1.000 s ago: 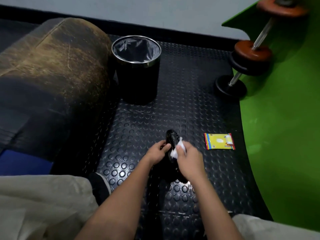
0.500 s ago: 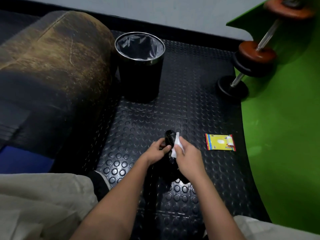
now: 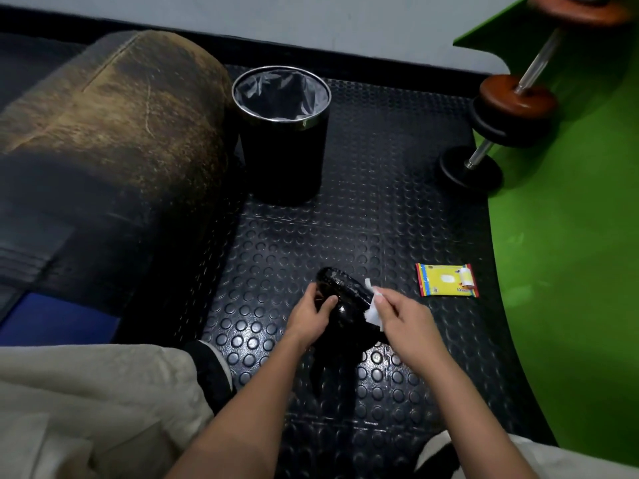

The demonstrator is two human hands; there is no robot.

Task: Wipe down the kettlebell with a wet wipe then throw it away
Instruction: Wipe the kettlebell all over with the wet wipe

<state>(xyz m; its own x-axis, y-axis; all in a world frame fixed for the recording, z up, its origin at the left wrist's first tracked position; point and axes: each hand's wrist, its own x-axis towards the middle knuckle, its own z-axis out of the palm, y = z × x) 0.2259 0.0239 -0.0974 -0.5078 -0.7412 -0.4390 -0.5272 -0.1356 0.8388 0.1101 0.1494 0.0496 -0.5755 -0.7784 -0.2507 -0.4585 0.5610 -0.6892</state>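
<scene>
Gym corner, black studded rubber floor point(image 3: 345, 236) against a green mat. Left hand point(image 3: 311, 314) curls round the kettlebell point(image 3: 340, 288) handle's left side, steadying it on the floor just ahead of the person. Right hand point(image 3: 403, 323) pinches the white wet wipe point(image 3: 373, 311) against the handle's right end. The handle runs far-left to near-right between the hands. Bin point(image 3: 281, 133) stands well beyond, straight ahead and slightly left; the toss likely suits the right hand. Wipe packet point(image 3: 447, 281) lies to the right.
</scene>
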